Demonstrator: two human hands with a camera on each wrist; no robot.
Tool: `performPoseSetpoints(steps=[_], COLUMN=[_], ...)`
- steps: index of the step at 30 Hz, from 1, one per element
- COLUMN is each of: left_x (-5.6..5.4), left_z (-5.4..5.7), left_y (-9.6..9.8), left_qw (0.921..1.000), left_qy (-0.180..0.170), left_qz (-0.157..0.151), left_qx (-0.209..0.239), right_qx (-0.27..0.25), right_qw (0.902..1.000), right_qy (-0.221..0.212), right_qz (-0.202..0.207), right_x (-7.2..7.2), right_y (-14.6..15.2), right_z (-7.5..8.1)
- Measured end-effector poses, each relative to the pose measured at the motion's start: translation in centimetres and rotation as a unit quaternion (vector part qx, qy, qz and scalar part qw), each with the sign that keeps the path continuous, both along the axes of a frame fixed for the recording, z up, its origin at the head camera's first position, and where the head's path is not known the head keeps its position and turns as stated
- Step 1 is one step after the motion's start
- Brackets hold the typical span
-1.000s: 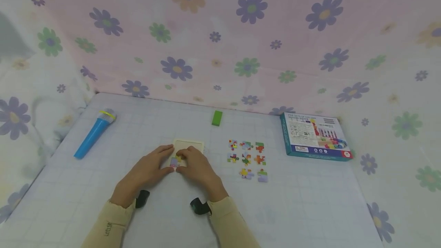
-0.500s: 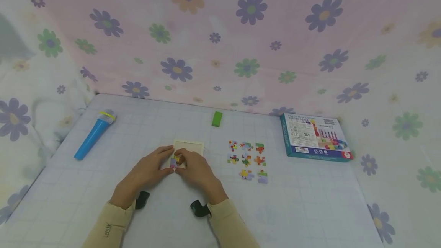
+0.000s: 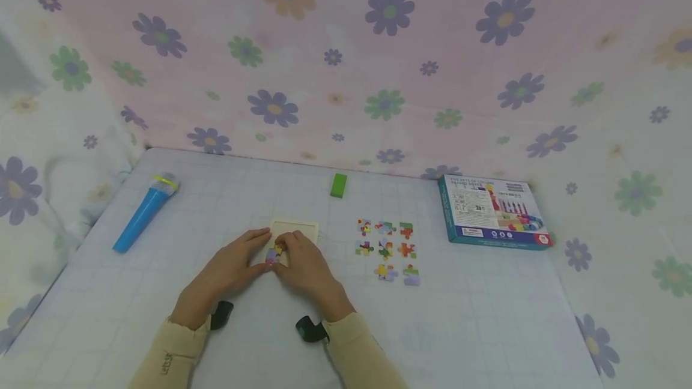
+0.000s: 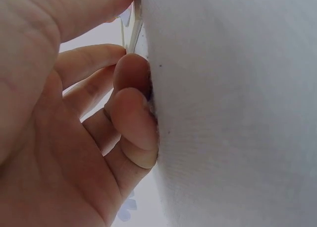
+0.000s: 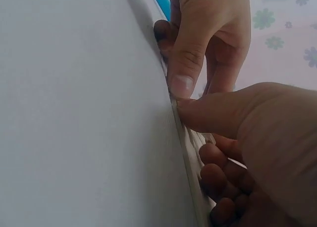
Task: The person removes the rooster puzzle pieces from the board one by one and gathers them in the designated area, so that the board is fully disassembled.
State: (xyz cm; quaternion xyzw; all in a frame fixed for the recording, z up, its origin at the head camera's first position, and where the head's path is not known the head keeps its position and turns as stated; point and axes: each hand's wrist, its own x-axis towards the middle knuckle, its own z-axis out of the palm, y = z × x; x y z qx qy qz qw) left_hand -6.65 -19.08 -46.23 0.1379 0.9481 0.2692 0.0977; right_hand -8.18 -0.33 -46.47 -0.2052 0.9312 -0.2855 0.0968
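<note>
A shallow cream puzzle tray [image 3: 294, 224] lies on the table in the head view, partly covered by both hands. My left hand [image 3: 229, 266] holds its left side, with the thumb at the front edge. Purple-and-yellow jigsaw pieces [image 3: 273, 255] sit in the tray's front left corner. Over them my right hand [image 3: 308, 269] bends its fingers and pinches a piece, which is mostly hidden. In the right wrist view the tips of both thumbs meet at the tray's edge [image 5: 190, 162]. Several loose jigsaw pieces [image 3: 385, 249] lie in rows right of the tray.
A blue toy microphone [image 3: 142, 216] lies at the left. Behind the tray is a green block [image 3: 338, 185]. At the back right sits a flat boxed set [image 3: 494, 212]. A flowered cloth [image 3: 346, 77] hangs behind the table.
The right fingers have shifted slightly left and forward over the pieces in the tray's corner. The left hand keeps its place on the tray. The head view has tilted slightly.
</note>
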Motion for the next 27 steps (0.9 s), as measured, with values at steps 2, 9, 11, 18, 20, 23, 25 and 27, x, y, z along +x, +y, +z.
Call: performPoseSetpoints(steps=[2, 9, 11, 18, 20, 23, 25, 27], left_x=[0.01, -0.19, -0.19, -0.22, -0.18, -0.17, -0.18, -0.17], left_z=[-0.02, -0.12, -0.19, -0.34, -0.40, -0.38, -0.34, -0.28], left_y=[0.01, 0.00, -0.01, 0.00, -0.01, 0.02, 0.03, 0.05], left_qw=[1.0000, 1.0000, 1.0000, 1.0000, 1.0000, 1.0000, 1.0000, 1.0000], left_qy=[0.002, 0.003, 0.000, -0.001, -0.004, -0.008, -0.008, -0.007], left_qz=[-0.001, 0.000, 0.001, 0.001, 0.002, 0.003, 0.003, 0.004], left_qx=[0.000, -0.001, -0.002, -0.003, -0.004, -0.004, -0.004, -0.003], right_qx=[0.000, 0.009, 0.016, 0.034, 0.038, 0.042, 0.044, 0.043], right_qw=[1.0000, 0.9998, 0.9997, 0.9990, 0.9988, 0.9987, 0.9987, 0.9988], right_qy=[0.007, 0.001, -0.006, -0.023, -0.026, -0.025, -0.021, -0.016], right_qz=[-0.003, -0.015, -0.018, -0.020, -0.018, -0.016, -0.016, -0.016], right_x=[0.07, -0.01, -0.11, -0.51, -0.53, -0.55, -0.58, -0.59], right_y=[-0.08, -0.38, -0.43, -0.43, -0.39, -0.35, -0.36, -0.36], right_z=[-0.07, -0.24, -0.22, 0.05, 0.10, 0.11, 0.06, 0.05])
